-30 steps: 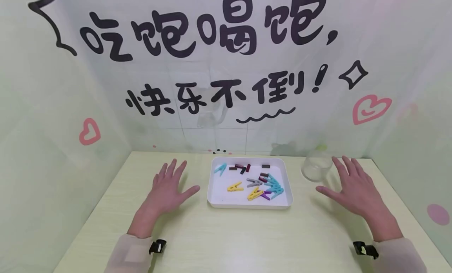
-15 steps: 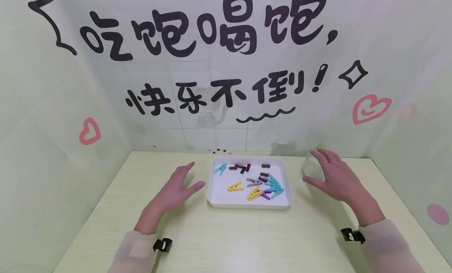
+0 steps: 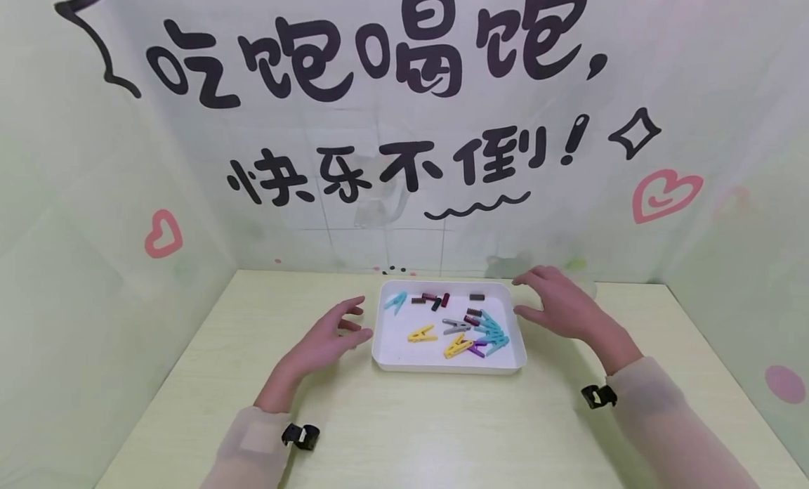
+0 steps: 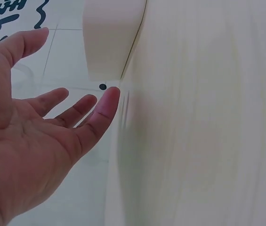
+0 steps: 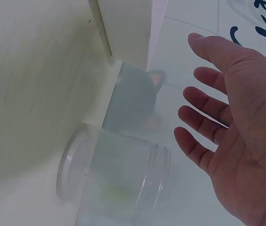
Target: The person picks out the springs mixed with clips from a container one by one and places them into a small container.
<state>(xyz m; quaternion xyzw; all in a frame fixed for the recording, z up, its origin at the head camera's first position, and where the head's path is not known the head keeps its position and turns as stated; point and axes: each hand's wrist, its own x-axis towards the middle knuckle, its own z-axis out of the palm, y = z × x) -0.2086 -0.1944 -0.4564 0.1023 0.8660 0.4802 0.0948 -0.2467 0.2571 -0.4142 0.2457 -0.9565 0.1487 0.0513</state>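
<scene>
A white tray (image 3: 449, 369) stands on the table and holds loose clothespins and small coil springs. Among the clothespins are a grey one (image 3: 455, 326), a purple one, two yellow ones (image 3: 421, 334) and several light blue ones (image 3: 395, 303). Dark and red springs (image 3: 477, 297) lie mostly along the back. My left hand (image 3: 322, 340) hovers at the tray's left side, thumb tip close to the wall, fingers slightly bent and holding nothing. On the other side my right hand (image 3: 562, 308) has its relaxed fingertips right at the tray's right rim, its palm facing the tray.
A clear, see-through jar (image 5: 118, 174) stands right of the tray, mostly hidden behind my right hand in the head view. The pale wooden table (image 3: 430, 433) ends at a printed curtain (image 3: 404, 243) at the back, with more curtain on both sides.
My right hand has swept left, past the clear jar, to the tray's right side. My left hand has moved slightly right toward the tray, its fingers bending a little. Tray and contents stay put.
</scene>
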